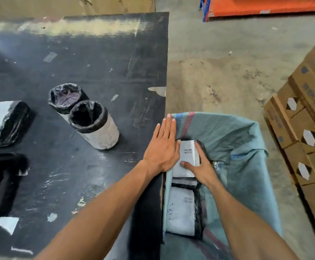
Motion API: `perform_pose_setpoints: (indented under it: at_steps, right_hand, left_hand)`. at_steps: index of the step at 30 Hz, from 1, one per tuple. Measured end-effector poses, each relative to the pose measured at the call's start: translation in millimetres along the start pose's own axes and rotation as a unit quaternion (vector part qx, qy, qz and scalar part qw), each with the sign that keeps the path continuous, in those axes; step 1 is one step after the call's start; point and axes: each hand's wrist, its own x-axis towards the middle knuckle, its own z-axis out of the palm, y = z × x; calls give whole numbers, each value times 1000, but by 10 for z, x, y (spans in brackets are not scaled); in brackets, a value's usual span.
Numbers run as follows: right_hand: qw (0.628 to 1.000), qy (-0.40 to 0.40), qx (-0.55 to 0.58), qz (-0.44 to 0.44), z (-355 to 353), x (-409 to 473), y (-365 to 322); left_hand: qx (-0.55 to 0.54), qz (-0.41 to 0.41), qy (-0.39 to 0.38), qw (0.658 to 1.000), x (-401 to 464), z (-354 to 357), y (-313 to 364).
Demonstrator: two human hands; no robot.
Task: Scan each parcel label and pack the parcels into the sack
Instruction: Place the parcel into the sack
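Observation:
A grey-green woven sack [233, 139] stands open beside the black table's right edge. My right hand [200, 167] grips a black-wrapped parcel with a white barcode label [187, 153] inside the sack's mouth, thumb on the label. Below it in the sack lies another labelled parcel [182, 211]. My left hand [162, 145] lies flat with straight fingers against the sack's rim at the table edge. Two black-wrapped cylindrical parcels [94, 124] lie on the table.
On the table's left side rest a labelled flat parcel [4, 122] and a black-wrapped parcel [0, 182]. Stacked cardboard boxes [307, 128] fill the right side. An orange and blue rack [262, 6] stands at the back on the concrete floor.

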Motion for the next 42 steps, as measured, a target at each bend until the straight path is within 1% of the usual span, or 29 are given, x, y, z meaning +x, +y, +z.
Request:
perform_pose_setpoints:
  at_steps: [1,3,4,6,7,8,10,11,12,15,19,24,27,29,33,38,42]
  right_hand:
    - [1000,4,-21,9,43,61,51]
    - [988,19,-147,47,53,155,168]
    - [978,11,-201,55,30,192,214]
    - [962,-28,-268,44,-53,267,242]
    - [948,-44,-313,27,-83,292,243]
    - [926,-50,-373,1,-91,313,249]
    - [871,-38,-486,-59,-19,315,251]
    - [854,-27,-513,-78,50,293,241]
    - [847,-15,-524,-86,127,265,238]
    - [844,16,-528,-92,270,233,268]
    - [842,23,-533,-85,252,318,296]
    - [836,-1,-545,-56,247,309,220]
    - [834,-32,-550,-19,233,295,141]
    - [845,-60,-532,4,244,246,78]
    - [859,-100,-502,16,182,79,4]
    - [892,-64,-444,54,8,-303,-86]
    - [908,-20,-414,56,-73,-668,-254]
  left_hand:
    - [4,-4,-1,1000,9,5,-5]
    - [12,-3,-4,1000,14,18,-6]
    - [18,-1,-3,1000,12,25,-8]
    - [17,1,-1,1000,17,21,-10]
    - [17,0,-2,1000,15,19,-10]
    - [20,-1,-3,1000,8,21,-10]
    - [27,0,-8,1000,-1,11,-6]
    - [28,1,-11,1000,0,3,-7]
    - [29,1,-13,1000,1,-3,-6]
    - [29,-1,-11,1000,-5,-7,7]
    - [35,0,-6,999,4,12,0]
    - [38,-5,-21,999,3,-8,6]
    - [34,-1,-32,999,-4,-50,12]
    - [28,3,-41,999,-11,-77,16]
    - [20,5,-40,999,-7,-100,12]
    - [-13,12,-32,999,-21,-102,-2]
    - [-61,14,-7,998,-80,-145,6]
